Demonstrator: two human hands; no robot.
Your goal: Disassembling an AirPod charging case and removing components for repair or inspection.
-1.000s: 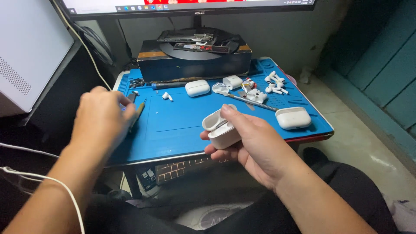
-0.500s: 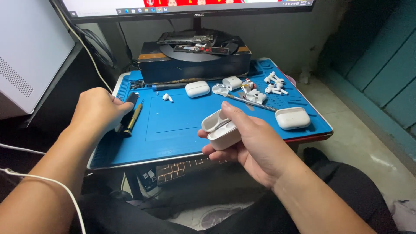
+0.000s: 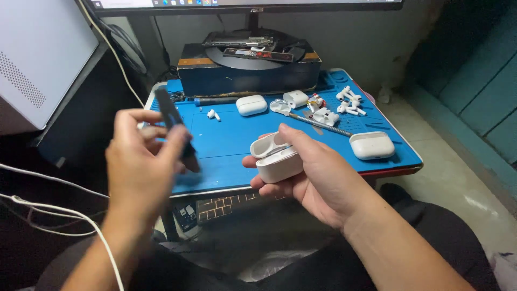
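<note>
A dark screwdriver-like tool (image 3: 175, 129), lying on the blue mat (image 3: 237, 140) a moment ago, has been lifted in the left hand (image 3: 141, 167). The open white earbud case (image 3: 276, 157) stays gripped in the right hand (image 3: 315, 180), above the desk's front edge.

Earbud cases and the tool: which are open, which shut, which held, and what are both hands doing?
Earbud case in hand: lid open, held by right hand.
Dark tool: lifted off the mat, held by left hand, blurred.
Case at right: shut, on blue mat.
Case at back: shut, on mat.
Loose earbud: lying on mat.
</note>
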